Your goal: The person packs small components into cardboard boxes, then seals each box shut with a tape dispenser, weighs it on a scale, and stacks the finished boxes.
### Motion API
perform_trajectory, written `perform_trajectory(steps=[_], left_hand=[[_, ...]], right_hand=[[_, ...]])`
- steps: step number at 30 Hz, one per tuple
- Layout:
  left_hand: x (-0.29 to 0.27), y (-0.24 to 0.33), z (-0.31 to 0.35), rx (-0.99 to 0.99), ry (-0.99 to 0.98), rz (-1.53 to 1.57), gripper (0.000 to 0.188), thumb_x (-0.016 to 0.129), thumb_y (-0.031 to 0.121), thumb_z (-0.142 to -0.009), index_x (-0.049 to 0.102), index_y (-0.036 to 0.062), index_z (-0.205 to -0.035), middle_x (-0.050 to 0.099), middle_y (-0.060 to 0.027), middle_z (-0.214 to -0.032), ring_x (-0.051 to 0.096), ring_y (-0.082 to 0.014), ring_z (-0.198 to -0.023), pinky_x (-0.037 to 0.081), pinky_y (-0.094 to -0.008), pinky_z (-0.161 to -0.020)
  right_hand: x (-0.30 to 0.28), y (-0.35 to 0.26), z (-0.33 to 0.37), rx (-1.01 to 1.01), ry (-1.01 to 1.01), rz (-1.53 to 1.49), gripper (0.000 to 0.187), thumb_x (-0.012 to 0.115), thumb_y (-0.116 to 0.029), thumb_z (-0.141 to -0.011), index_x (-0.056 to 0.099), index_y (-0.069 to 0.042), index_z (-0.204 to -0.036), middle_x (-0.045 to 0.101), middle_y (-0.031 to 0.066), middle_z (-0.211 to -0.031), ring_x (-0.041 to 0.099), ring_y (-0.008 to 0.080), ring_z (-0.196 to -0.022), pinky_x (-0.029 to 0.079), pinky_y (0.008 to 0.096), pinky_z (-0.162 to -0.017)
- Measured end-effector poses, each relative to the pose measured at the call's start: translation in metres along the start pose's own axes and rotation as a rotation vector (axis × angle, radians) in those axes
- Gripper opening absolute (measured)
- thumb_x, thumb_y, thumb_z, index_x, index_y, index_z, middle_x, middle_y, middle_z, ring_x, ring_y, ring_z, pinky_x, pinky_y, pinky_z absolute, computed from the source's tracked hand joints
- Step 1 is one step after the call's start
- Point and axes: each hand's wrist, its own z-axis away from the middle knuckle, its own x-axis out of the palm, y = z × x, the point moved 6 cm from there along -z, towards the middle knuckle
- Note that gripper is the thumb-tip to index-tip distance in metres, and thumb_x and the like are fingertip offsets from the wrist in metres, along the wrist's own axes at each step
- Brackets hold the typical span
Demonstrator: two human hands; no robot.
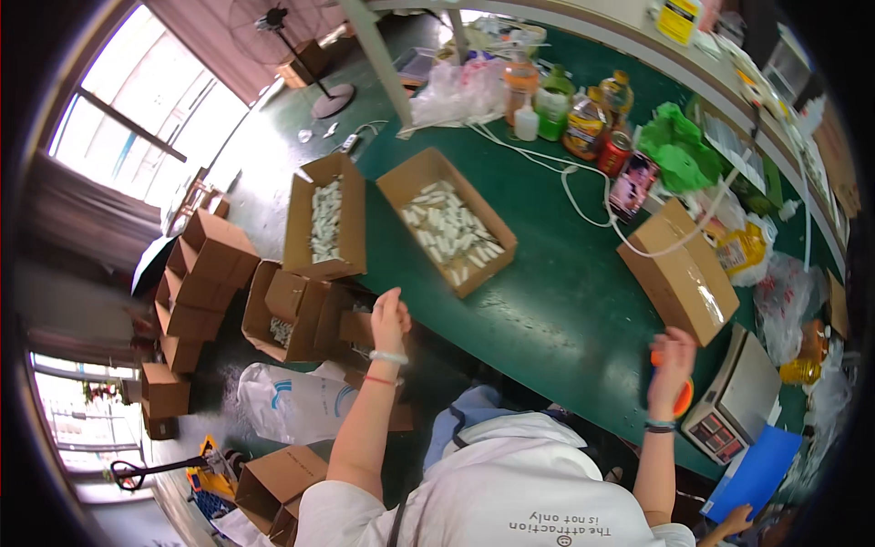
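Note:
My left hand (390,315) is raised at the table's left front edge, fingers curled in, with nothing visible in it. Just beyond it on the table is an open cardboard box (492,239) holding many small white cylindrical pieces (448,223). My right hand (673,365) is at the right, its fingers bent round an orange object (684,399). The hand covers most of that object, so its kind cannot be made out. Near my right hand stand a closed, taped cardboard box (682,273) and a weighing scale (734,397).
Another open box of white pieces (324,219) stands left of the table, above more cartons (205,260). Bottles (553,102), a red can (614,151), a phone (633,185) and a white cable (592,219) line the back. Another person's hand (736,520) is near a blue folder (752,474).

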Motion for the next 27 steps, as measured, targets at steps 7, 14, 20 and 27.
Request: perform_trajectory(steps=[7, 14, 20, 27], left_hand=[[-0.016, 0.089, -0.061, 0.709, 0.165, -0.501, 0.019, 0.064, 0.019, -0.082, 0.059, 0.0025, -0.091, 0.059, -0.0036, -0.076, 0.057, -0.0133, -0.070, 0.046, -0.0274, -0.060], [-0.061, 0.135, -0.090, 0.635, 0.421, -1.429, 0.038, 0.072, 0.033, -0.067, 0.066, 0.0080, -0.095, 0.050, -0.0109, -0.121, 0.039, -0.0347, -0.115, 0.026, -0.0471, -0.101], [-0.078, 0.088, -0.109, 0.877, 0.215, -1.134, 0.019, 0.071, 0.023, -0.068, 0.067, 0.0047, -0.072, 0.060, -0.0077, -0.074, 0.049, -0.0315, -0.091, 0.040, -0.0417, -0.083], [-0.081, 0.073, -0.035, 1.030, -0.026, -0.994, 0.029, 0.071, 0.008, -0.060, 0.045, 0.0065, -0.050, 0.050, -0.0064, -0.061, 0.048, -0.0284, -0.070, 0.041, -0.0375, -0.067]], right_hand=[[0.244, 0.024, 0.107, -0.280, -1.054, 0.302, 0.042, 0.065, -0.007, -0.075, 0.050, -0.006, -0.114, 0.047, 0.0129, -0.114, 0.057, 0.0175, -0.077, 0.048, 0.0275, -0.065], [0.310, 0.010, 0.078, -0.265, -0.952, 0.846, 0.062, 0.067, -0.031, -0.076, 0.039, -0.009, -0.127, 0.061, 0.0104, -0.074, 0.061, 0.0294, -0.062, 0.048, 0.0397, -0.056], [0.338, 0.020, 0.017, -0.566, -0.784, 0.940, 0.032, 0.062, -0.031, -0.081, 0.048, -0.006, -0.093, 0.060, 0.0164, -0.071, 0.059, 0.0360, -0.063, 0.046, 0.0435, -0.054], [0.324, 0.022, -0.070, -0.578, -0.524, 0.947, 0.030, 0.061, -0.029, -0.081, 0.050, -0.006, -0.097, 0.060, 0.0162, -0.070, 0.059, 0.0352, -0.065, 0.046, 0.0419, -0.055]])
